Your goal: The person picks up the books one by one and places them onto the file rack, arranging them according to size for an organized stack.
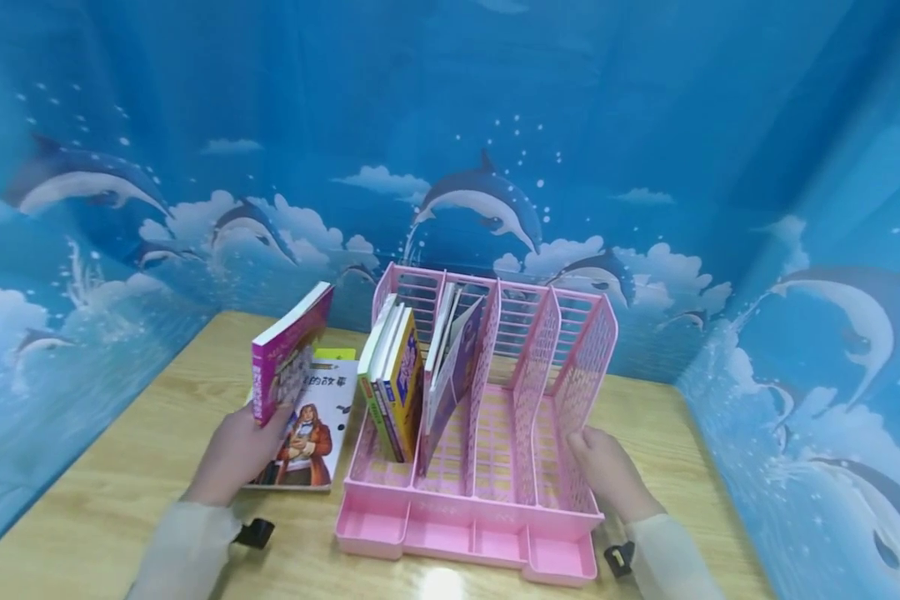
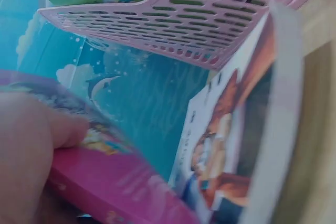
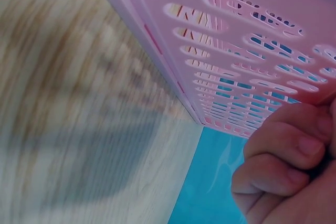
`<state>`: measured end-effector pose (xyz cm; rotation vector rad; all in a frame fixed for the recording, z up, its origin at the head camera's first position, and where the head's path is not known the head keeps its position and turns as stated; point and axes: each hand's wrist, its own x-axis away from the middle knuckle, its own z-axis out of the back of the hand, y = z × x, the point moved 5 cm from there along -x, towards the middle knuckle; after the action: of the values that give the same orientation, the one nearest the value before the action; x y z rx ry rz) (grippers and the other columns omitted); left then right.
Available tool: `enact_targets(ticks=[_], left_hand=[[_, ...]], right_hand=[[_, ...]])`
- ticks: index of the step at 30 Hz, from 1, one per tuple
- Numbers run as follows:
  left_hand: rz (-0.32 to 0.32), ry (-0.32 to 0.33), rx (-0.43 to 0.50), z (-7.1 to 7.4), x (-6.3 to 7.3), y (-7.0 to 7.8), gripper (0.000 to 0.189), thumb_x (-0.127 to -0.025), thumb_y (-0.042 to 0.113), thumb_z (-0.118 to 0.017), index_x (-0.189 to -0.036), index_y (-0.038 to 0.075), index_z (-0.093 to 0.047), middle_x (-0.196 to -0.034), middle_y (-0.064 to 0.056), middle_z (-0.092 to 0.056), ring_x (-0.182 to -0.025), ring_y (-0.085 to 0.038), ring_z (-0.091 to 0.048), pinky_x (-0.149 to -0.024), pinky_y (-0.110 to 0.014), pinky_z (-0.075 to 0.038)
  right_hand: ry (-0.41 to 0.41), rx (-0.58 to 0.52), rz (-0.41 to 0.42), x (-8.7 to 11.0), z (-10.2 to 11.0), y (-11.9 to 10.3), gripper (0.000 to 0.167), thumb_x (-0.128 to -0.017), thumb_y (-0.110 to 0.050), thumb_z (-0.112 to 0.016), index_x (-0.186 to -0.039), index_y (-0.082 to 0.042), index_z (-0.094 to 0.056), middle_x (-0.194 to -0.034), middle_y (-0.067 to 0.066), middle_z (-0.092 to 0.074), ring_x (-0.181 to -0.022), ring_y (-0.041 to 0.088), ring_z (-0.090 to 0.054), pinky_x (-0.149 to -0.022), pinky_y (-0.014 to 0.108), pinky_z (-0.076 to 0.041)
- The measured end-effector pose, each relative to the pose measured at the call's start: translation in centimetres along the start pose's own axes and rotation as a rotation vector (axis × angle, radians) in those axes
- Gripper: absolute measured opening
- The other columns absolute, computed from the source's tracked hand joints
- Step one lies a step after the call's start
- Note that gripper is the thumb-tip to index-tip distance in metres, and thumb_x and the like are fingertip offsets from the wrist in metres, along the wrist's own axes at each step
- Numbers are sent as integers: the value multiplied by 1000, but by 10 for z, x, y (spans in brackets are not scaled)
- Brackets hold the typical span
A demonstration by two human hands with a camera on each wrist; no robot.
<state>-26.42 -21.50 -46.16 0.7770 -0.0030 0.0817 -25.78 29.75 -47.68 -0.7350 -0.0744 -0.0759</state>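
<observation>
My left hand [image 1: 236, 454] grips a magenta book [image 1: 291, 354] by its lower end, thumb across the cover. The book stands upright over a white-covered book [image 1: 318, 454] with a red-coated figure, which lies on the table. Right of these stands a pink file rack [image 1: 468, 503] with upright dividers and a row of front trays. My right hand [image 1: 611, 467] is at the rack's right side wall; in the right wrist view its curled fingers [image 3: 278, 150] pinch the wall's edge. Several books [image 1: 405, 383] stand in the leftmost compartment, and thin ones [image 1: 453, 375] lean in the second.
A yellow-green cover [image 1: 335, 354] shows from behind the white-covered book. The wooden table [image 1: 120, 467] meets blue dolphin-print curtains [image 1: 450, 100] at the back and both sides. Black straps [image 1: 255, 533] sit at both wrists.
</observation>
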Motion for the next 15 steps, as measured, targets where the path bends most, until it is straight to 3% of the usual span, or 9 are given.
enact_targets(ticks=[6, 10, 12, 15], left_hand=[[-7, 157, 24, 4, 15, -7, 67, -109, 48, -43, -131, -14, -61, -110, -36, -69, -85, -45, -69, -75, -60, -55], [13, 281, 152, 4, 31, -1, 60, -109, 45, -47, -123, -11, -65, -102, -33, -71, -68, -24, -65, -63, -40, -55], [12, 362, 285, 2, 41, 9, 53, -109, 41, -49, -130, -6, -61, -109, -26, -71, -73, -11, -63, -65, -26, -55], [-59, 544, 465, 2, 62, 35, 46, -107, 29, -57, -145, 4, -49, -127, -13, -66, -94, 1, -62, -80, -12, -53]], right_hand=[[14, 5, 14, 0, -1, 3, 48, -111, -30, -39, -134, 6, -62, -102, 13, -73, -84, 22, -66, -83, 46, -60], [14, -8, 11, 1, -1, 6, 49, -111, -31, -40, -134, 6, -61, -105, 14, -74, -89, 25, -69, -84, 48, -61], [14, -11, 14, 1, -1, 6, 49, -111, -31, -39, -135, 6, -61, -106, 14, -74, -90, 25, -69, -85, 48, -60], [14, -28, 20, 1, 1, 6, 49, -111, -31, -39, -135, 5, -61, -109, 15, -74, -91, 25, -70, -87, 49, -60]])
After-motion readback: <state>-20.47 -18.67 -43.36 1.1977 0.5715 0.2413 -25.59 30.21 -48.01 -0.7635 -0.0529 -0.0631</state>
